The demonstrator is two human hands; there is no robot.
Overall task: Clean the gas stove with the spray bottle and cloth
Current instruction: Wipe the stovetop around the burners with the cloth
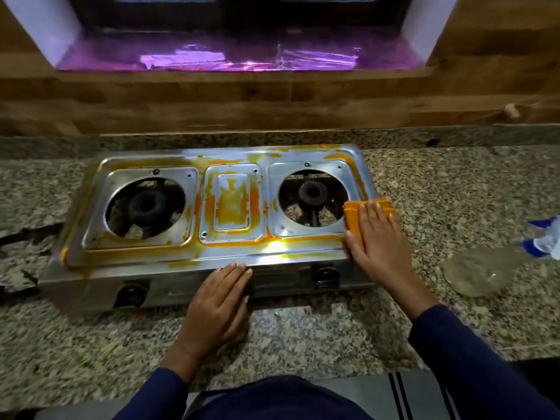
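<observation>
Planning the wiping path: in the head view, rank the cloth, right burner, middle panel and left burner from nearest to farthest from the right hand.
1. Cloth, under the right hand, at the right edge of the stove.
2. Right burner, just left of the hand.
3. Middle panel, stove centre.
4. Left burner, far left.

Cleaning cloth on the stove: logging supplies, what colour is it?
The folded cloth is orange; head view.

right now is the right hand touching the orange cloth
Touching. The head view shows the right hand lying flat on the orange cloth, fingers straight, pressing it onto the right end of the stove.
</observation>
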